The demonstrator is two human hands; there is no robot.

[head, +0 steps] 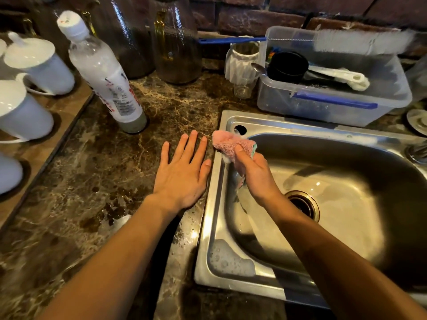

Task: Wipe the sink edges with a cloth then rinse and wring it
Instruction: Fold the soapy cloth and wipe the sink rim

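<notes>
A steel sink [216, 213] is set into a dark marble counter. My right hand [255, 175] grips a pink cloth [227, 144] with a green edge and presses it onto the sink's left rim near the back corner, beside a round hole in the rim. My left hand [183, 172] lies flat on the counter just left of the rim, fingers spread, holding nothing. Soap foam [231, 259] sits on the rim at the front left corner. The drain [303, 204] shows in the basin.
A clear plastic tub [332, 105] with utensils and a long bottle brush stands behind the sink. A glass [242, 68] sits beside it. A white bottle [106, 72], dark glass jars [178, 40] and white lidded mugs [37, 65] on a wooden tray stand at left. The counter is wet.
</notes>
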